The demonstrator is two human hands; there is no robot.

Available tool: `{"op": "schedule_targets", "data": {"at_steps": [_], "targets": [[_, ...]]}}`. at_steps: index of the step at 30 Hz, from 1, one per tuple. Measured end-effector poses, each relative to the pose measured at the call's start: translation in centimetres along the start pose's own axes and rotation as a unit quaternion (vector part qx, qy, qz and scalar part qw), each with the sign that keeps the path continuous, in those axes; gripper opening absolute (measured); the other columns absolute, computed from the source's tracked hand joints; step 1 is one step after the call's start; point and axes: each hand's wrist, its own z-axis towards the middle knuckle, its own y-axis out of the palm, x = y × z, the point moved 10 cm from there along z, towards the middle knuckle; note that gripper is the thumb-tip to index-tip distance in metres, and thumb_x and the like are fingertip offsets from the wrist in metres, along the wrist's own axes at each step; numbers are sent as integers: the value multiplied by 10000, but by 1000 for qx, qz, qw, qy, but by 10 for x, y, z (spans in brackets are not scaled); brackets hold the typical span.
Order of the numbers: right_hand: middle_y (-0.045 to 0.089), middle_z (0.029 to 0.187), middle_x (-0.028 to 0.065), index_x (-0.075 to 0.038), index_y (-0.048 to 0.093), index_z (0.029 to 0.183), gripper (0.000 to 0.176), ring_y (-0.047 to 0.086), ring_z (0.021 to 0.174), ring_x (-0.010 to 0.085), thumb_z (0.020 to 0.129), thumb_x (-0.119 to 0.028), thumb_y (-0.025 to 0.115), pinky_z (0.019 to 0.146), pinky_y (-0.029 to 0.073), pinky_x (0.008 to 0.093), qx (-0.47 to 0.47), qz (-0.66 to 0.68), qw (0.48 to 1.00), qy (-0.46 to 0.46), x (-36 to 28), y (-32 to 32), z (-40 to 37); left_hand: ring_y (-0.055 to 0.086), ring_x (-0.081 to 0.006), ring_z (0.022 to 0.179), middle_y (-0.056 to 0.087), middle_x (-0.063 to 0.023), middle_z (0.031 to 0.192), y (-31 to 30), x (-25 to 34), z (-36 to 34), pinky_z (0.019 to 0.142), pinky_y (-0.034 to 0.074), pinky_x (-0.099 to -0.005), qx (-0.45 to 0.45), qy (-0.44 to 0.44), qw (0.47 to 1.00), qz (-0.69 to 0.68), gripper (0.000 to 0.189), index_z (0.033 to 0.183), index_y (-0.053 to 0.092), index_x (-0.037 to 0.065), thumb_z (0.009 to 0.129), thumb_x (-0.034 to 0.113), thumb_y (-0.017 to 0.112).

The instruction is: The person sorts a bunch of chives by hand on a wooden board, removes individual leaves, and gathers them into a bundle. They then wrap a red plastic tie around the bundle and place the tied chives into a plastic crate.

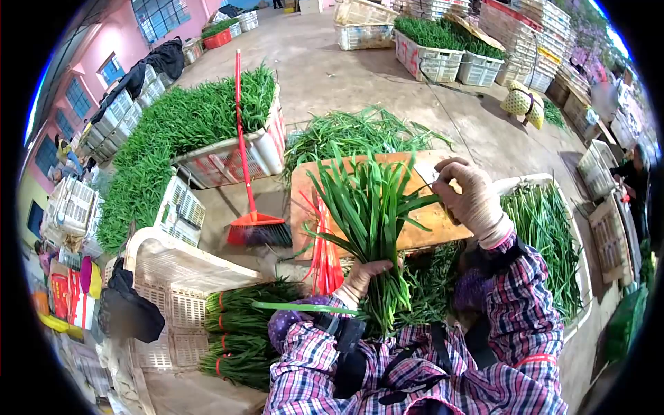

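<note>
The head view looks forward and down past the wearer's chest.

- Centre of my view: long-leaved green bunch (373,214), overlapping the flat brown wooden board (430,225).
- From that board, twelve o'clock: loose green leaf pile (353,135).
- Ten: red-and-white plastic crate (232,164), green leaves (200,114) heaped in it.
- Nine: long-handled red broom (252,218).
- Eight: red-banded green bundles (242,332) beside the slatted white plastic crate (162,297).
- Four: oblong off-white container (587,283), green stalks (543,238) inside.

Green leafy bunch (373,207) | untied, leaves fanned | upright in left hand (366,277), before wooden board (311,228)
</note>
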Motion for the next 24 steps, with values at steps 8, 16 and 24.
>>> {"op": "schedule_targets", "data": {"at_steps": [8,16,24], "targets": [[631,940,103,-31,611,759,104,575,926,312,731,-106,677,806,445,395,-21,-92,995,-35,-23,-23,-26,583,-118,816,632,12,906,-29,-2,1,750,475,-277,84,-5,996,3,322,987,641,59,677,81,722],[618,967,51,-78,592,724,120,548,1003,269,678,-150,677,889,402,394,-73,-231,961,-135,-60,-22,-58,603,-118,731,631,7,858,-24,0,-1,675,501,-278,129,-56,990,-15,277,987,631,52,718,92,685],[598,930,30,-96,588,683,144,547,997,235,628,-165,702,888,388,418,-102,-210,960,-155,-73,-9,-87,629,-142,757,655,-29,851,-42,-13,4,700,513,-298,171,-68,981,-63,189,950,643,33,768,81,632]]}}
